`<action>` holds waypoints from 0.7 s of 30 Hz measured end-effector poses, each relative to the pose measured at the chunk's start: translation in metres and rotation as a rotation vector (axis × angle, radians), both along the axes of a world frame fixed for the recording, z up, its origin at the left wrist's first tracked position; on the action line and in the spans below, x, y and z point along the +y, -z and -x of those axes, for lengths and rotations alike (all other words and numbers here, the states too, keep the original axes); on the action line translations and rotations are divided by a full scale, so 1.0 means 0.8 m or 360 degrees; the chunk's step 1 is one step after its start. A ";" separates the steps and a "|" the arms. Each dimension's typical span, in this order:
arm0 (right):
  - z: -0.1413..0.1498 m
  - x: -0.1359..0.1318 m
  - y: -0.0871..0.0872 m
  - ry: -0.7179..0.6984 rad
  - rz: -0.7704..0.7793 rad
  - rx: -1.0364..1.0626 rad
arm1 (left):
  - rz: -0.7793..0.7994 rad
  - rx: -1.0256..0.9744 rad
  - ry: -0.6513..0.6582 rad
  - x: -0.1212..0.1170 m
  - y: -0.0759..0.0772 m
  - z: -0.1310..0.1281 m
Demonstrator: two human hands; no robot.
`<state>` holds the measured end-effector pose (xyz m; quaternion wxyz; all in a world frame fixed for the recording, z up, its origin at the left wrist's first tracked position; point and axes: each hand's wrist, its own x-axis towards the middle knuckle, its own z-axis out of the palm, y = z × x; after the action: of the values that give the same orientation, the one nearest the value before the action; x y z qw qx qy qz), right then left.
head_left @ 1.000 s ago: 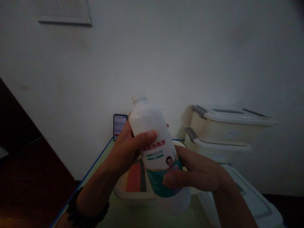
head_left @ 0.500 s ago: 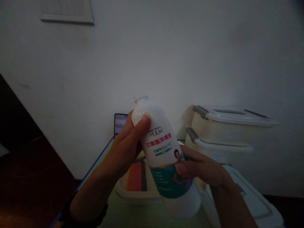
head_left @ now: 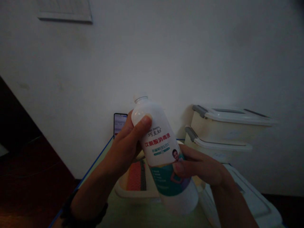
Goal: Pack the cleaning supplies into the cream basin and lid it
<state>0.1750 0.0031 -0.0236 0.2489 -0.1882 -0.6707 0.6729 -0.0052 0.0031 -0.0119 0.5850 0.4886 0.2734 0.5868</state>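
I hold a white plastic bottle (head_left: 161, 148) with red lettering and a teal lower label, tilted with its white cap toward the upper left. My left hand (head_left: 128, 145) wraps the upper body, thumb pressed on the shoulder below the neck. My right hand (head_left: 199, 167) grips the lower labelled part from the right, thumb on the label. The bottle hangs above a pale tray (head_left: 133, 193) on a table.
The tray holds an orange and grey striped cloth (head_left: 136, 175). A lit phone (head_left: 119, 123) leans against the white wall. Two stacked cream lidded boxes (head_left: 225, 133) stand at the right on a larger white lid (head_left: 256, 202). The table has a blue edge (head_left: 95, 164); dark floor lies left.
My left hand slid up the bottle from its middle to the shoulder. The bottle turned, so more of the red lettering now faces me, and tilted slightly more.
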 end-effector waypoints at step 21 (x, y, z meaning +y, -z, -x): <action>-0.031 0.023 0.002 0.0131 -0.0383 -0.0642 | -0.0306 0.0210 0.0009 0.023 0.022 -0.012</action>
<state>0.1996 0.0215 -0.0255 0.1578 -0.3151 -0.7739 0.5261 0.0044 0.0214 -0.0295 0.5178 0.5808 0.2524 0.5752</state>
